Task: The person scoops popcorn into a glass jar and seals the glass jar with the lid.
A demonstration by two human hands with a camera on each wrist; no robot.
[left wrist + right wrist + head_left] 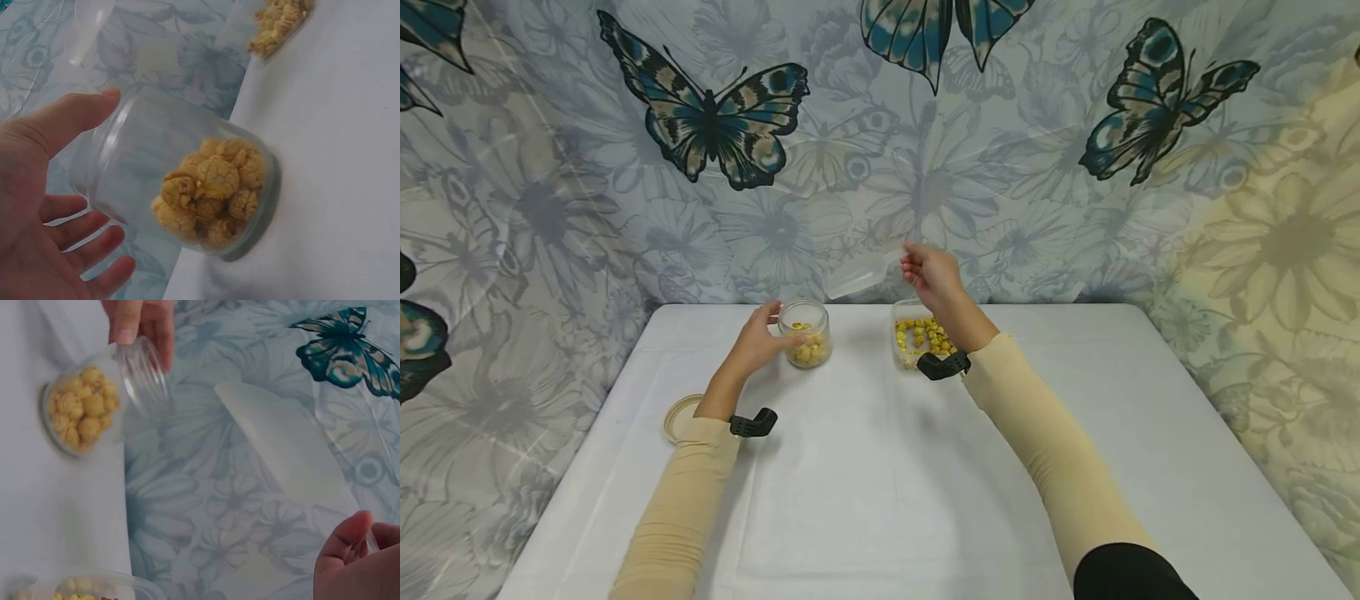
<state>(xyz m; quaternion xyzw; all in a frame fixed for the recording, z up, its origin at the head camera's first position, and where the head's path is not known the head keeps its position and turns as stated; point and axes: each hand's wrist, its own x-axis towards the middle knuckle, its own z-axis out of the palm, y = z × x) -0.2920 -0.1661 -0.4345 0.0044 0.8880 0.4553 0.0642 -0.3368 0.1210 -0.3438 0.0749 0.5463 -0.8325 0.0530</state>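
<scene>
A glass jar [806, 313], partly filled with round yellow popcorn [215, 184], stands upright at the table's far edge. My left hand [756, 340] holds it near the rim, with the thumb on one side and the fingers [94, 250] around the other. To the right, my right hand [934, 277] pinches the handle of a translucent plastic scoop [290, 447]. The scoop is in the air between jar and container, its blade pointing toward the jar, and appears to hold nothing. Below the right hand sits a clear plastic container [896, 337] with more popcorn, partly hidden by the wrist.
A round lid [670, 421] with a tan rim lies on the table by my left wrist, partly covered by it. The white tablecloth [857, 492] spreads across the front. Behind the far edge hangs a butterfly-patterned cloth [925, 183].
</scene>
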